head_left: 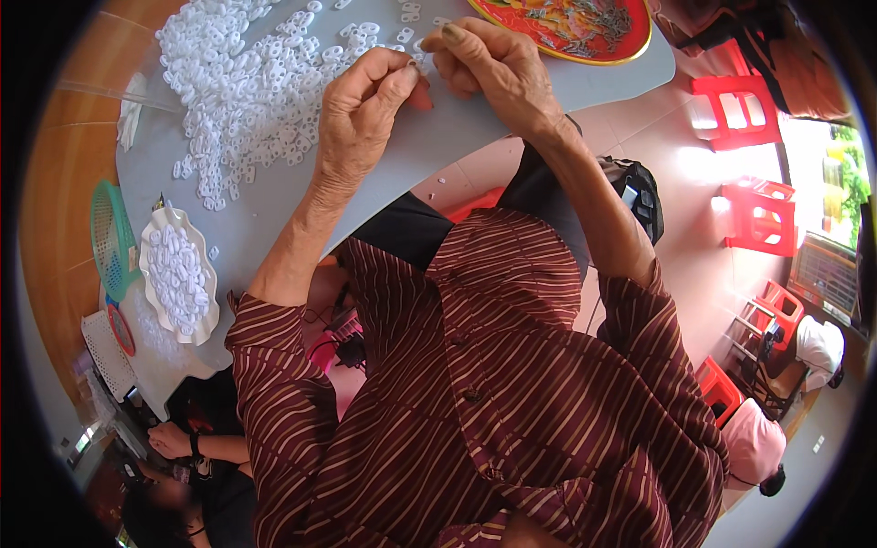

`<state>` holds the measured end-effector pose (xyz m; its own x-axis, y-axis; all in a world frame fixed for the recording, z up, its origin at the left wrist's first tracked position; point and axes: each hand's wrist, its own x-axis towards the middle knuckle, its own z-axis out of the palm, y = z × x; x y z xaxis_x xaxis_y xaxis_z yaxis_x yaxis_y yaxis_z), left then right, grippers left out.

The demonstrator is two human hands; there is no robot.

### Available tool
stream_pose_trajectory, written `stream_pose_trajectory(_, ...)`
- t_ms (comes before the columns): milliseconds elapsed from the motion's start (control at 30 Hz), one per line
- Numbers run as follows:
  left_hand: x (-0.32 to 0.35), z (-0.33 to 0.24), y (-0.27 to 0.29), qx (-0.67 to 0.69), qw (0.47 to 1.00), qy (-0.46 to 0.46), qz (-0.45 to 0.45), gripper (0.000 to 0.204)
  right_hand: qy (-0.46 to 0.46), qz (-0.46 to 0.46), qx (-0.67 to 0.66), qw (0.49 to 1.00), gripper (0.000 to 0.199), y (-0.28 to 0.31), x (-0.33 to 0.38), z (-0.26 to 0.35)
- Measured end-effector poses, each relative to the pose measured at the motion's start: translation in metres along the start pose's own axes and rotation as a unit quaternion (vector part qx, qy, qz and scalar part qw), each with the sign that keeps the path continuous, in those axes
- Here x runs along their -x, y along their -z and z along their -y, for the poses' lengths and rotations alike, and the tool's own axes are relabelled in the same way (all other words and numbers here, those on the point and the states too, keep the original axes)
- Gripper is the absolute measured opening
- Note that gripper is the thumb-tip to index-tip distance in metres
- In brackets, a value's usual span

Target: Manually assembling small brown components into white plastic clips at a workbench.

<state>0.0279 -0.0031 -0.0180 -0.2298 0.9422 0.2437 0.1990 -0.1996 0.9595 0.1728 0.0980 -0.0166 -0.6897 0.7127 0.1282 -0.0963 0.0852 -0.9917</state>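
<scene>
My left hand is raised over the grey table, thumb and forefinger pinched together. Whatever sits between those fingertips is too small to name. Close beside it on the right, my right hand is closed too, its thumb pressed against the bent forefinger; anything in it is hidden. A heap of small white plastic pieces with holes spreads over the table to the left of my hands. Just beyond my right hand lies a red plate with a gold rim, holding many small grey metal bits.
A white scalloped tray of white pieces stands at the table's left, near a green basket. Red stools are on the floor to the right. Another person's hand shows at lower left. A black bag hangs by my right arm.
</scene>
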Motion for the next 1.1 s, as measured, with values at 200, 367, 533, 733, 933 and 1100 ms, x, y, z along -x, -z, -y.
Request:
stream_pose_trajectory(200, 0.004, 0.009, -0.002, 0.012, 1.000, 0.002, -0.007, 0.013, 0.037, 0.024, 0.044, 0.998, 0.020, -0.001, 0.002, -0.002)
stream_pose_trajectory(367, 0.004, 0.009, -0.004, 0.067, 0.998, -0.001, -0.009, 0.013, 0.030, 0.017, 0.026, 0.999, 0.019, -0.006, 0.006, 0.005)
stream_pose_trajectory(533, 0.004, 0.007, 0.001, 0.061, 0.998, -0.012, -0.023, 0.016, 0.072, 0.049, 0.014, 0.996, 0.016, -0.006, 0.002, -0.006)
stream_pose_trajectory(733, -0.016, -0.019, 0.067, -0.274, 0.954, -0.045, -0.108, 0.020, 0.042, 0.017, -0.036, 0.998, 0.017, -0.006, 0.004, 0.002)
stream_pose_trajectory(933, -0.018, -0.006, 0.099, -0.381, 0.918, -0.097, -0.058, 0.016, 0.067, 0.020, 0.020, 0.997, 0.017, -0.006, 0.003, -0.006)
stream_pose_trajectory(1100, -0.019, -0.008, 0.086, -0.395, 0.904, -0.160, -0.035, 0.009, 0.078, 0.026, 0.019, 0.996, 0.017, -0.006, 0.004, -0.008)
